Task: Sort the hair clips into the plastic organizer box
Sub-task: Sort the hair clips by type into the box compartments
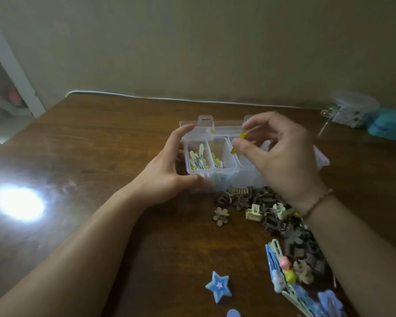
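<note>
Hair clips (pixel 281 227) mostly still piled unsorted lower right on counter (pixel 101 138), few already in organizer box (pixel 212 156) mid-frame; right hand (pixel 281 154) pinches yellow clip (pixel 238 143) above it, left hand (pixel 169 170) clasps box side.

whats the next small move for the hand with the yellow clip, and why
Probably lower the right hand a little and let the yellow clip go into the compartment under it. It is pinched just above the organizer box, the neighbouring compartment already holds yellow pieces, and the left hand grips the box's left end, steadying it. Which compartment lies directly below is hard to tell.
</note>
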Motion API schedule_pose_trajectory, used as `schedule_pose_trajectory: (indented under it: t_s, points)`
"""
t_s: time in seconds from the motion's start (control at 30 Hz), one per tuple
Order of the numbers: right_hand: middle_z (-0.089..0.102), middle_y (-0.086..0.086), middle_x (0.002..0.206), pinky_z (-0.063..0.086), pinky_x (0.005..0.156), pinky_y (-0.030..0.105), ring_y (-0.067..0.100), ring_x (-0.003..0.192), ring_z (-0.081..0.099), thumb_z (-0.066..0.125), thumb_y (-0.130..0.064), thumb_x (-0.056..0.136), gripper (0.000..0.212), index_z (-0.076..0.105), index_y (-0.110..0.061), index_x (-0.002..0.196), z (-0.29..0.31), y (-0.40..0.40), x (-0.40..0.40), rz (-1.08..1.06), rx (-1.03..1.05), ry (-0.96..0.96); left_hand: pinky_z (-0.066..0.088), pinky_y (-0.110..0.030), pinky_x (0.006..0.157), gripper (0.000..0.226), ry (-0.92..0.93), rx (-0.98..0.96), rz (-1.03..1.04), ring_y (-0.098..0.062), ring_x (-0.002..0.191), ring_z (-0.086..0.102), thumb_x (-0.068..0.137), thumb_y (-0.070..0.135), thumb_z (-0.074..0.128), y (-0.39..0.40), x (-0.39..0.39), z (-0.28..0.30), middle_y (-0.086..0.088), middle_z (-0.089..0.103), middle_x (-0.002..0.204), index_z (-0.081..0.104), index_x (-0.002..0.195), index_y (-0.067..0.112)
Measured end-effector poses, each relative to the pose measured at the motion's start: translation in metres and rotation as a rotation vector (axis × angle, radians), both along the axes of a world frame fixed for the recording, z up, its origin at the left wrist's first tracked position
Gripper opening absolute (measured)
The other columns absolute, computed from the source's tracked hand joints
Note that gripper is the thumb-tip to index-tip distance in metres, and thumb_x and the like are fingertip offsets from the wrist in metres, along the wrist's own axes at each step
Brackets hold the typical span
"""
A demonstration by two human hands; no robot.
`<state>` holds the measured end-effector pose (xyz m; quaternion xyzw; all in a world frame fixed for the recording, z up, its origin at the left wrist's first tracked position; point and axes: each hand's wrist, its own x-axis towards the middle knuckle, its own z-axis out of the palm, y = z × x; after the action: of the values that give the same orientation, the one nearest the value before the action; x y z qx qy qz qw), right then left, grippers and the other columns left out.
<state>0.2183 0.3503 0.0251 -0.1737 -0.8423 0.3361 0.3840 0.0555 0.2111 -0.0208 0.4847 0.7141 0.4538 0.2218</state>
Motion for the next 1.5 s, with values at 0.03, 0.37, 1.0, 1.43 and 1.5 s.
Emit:
schedule_pose_trajectory:
  t_s: [0.03, 0.37, 1.0, 1.43, 1.5]
  points:
    - [0.067, -0.014, 0.082, 0.046, 0.063, 0.011, -0.001, 0.078, 0.062, 0.076, -0.029, 0.08, 0.017, 0.066, -0.027, 0.093, -0.003, 0.001, -0.002, 0.006, 0.038, -0.091, 0.046, -0.042, 0.105, 0.103, -0.001, -0.001, -0.001, -0.008, 0.121, 0.053, 0.058, 0.056, 0.073, 0.0, -0.001, -0.001, 0.01, 0.047, 0.138, 0.016, 0.145, 0.054]
    - [0.053, -0.033, 0.101, 0.048, 0.076, 0.02, -0.011, 0.088, 0.053, 0.067, -0.058, 0.072, 0.04, 0.046, -0.059, 0.106, 0.043, -0.017, 0.063, 0.372, 0.27, -1.166, 0.046, -0.034, 0.101, 0.104, -0.005, -0.009, -0.008, -0.006, 0.12, 0.052, 0.058, 0.059, 0.072, 0.001, -0.001, -0.001, 0.011, 0.046, 0.138, 0.016, 0.146, 0.053]
    - [0.063, -0.019, 0.09, 0.051, 0.073, 0.025, -0.002, 0.086, 0.056, 0.068, -0.042, 0.082, 0.007, 0.065, -0.045, 0.088, 0.041, 0.002, 0.063, 0.391, 0.208, -1.151, 0.045, -0.03, 0.099, 0.096, -0.001, 0.008, -0.002, -0.006, 0.12, 0.053, 0.067, 0.043, 0.077, 0.001, -0.003, -0.004, 0.012, 0.049, 0.137, 0.02, 0.144, 0.053]
    - [0.071, -0.015, 0.079, 0.055, 0.058, 0.035, 0.003, 0.068, 0.059, 0.064, -0.038, 0.083, 0.017, 0.076, -0.028, 0.09, 0.0, 0.0, 0.019, -0.062, 0.401, -0.254, 0.047, -0.042, 0.104, 0.098, -0.016, 0.0, -0.029, -0.01, 0.124, 0.052, 0.059, 0.059, 0.073, 0.0, -0.003, -0.001, 0.012, 0.045, 0.141, 0.019, 0.141, 0.058]
    - [0.071, -0.018, 0.09, 0.053, 0.069, 0.036, 0.007, 0.084, 0.06, 0.061, -0.039, 0.086, 0.02, 0.075, -0.03, 0.096, 0.0, 0.001, 0.019, 0.014, 0.445, -0.296, 0.047, -0.04, 0.104, 0.1, -0.006, 0.001, -0.027, -0.009, 0.123, 0.052, 0.059, 0.059, 0.072, 0.0, -0.002, -0.001, 0.011, 0.045, 0.141, 0.018, 0.143, 0.056]
